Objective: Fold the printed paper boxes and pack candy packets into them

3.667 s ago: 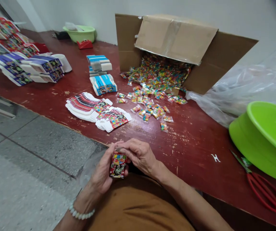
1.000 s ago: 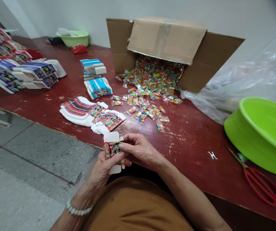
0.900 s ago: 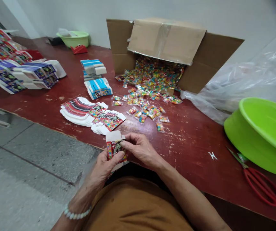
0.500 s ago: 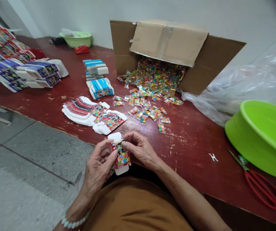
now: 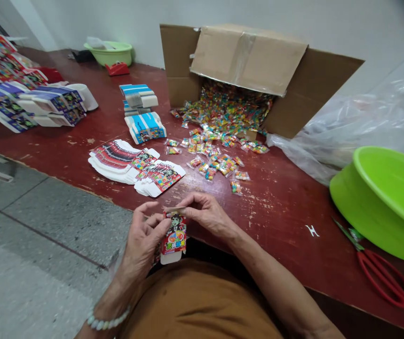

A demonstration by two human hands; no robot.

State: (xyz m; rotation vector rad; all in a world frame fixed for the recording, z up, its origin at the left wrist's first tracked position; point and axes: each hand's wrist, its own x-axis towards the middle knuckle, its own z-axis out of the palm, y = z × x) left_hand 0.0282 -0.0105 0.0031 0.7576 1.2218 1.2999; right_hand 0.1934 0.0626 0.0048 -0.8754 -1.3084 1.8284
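Observation:
My left hand (image 5: 145,238) grips a small red printed candy box (image 5: 174,235) by its left side, thumb across the front, just off the table's near edge. At the box's top, my right hand (image 5: 207,212) pinches the white end flap (image 5: 173,209), which is folded over toward level. The bottom flap (image 5: 171,257) hangs out open. Beyond my hands lie a fanned stack of flat red boxes (image 5: 117,162) and scattered small candy packets (image 5: 216,165).
A cardboard carton (image 5: 247,59) on its side spills candy packets. Blue flat boxes (image 5: 145,127) and purple ones (image 5: 50,103) stand at the left. To the right are a green basin (image 5: 381,202), red-handled scissors (image 5: 381,278) and clear plastic sheeting (image 5: 371,117).
The top flap stood upright before and is now folded over by my right hand. My left hand and the box have shifted slightly left and down.

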